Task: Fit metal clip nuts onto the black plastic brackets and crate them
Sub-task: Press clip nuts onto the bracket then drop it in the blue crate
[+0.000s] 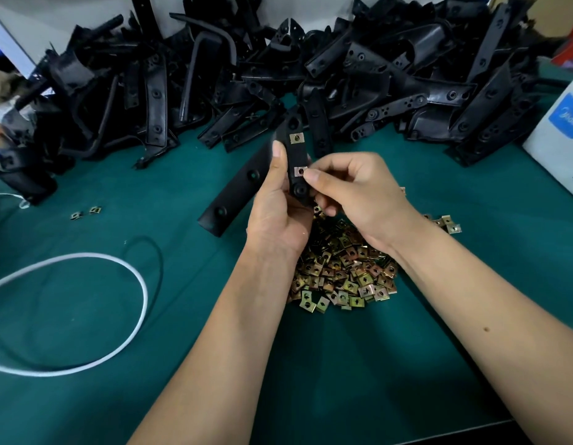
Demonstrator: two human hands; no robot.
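Even, soft overhead light, faint shadows; sharp centre, blurred and bowed edges.

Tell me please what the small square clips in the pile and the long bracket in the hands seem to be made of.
Clips in the pile: likely plated metal, with a yellowish, shiny, slightly rainbow-tinted surface. Bracket: probably moulded plastic, black and dull, with round moulded holes.

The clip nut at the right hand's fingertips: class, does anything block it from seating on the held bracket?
Nothing visible does. The right hand already pinches the clip nut against the bracket edge, which the left hand holds upright. Another nut sits higher, clear of it.
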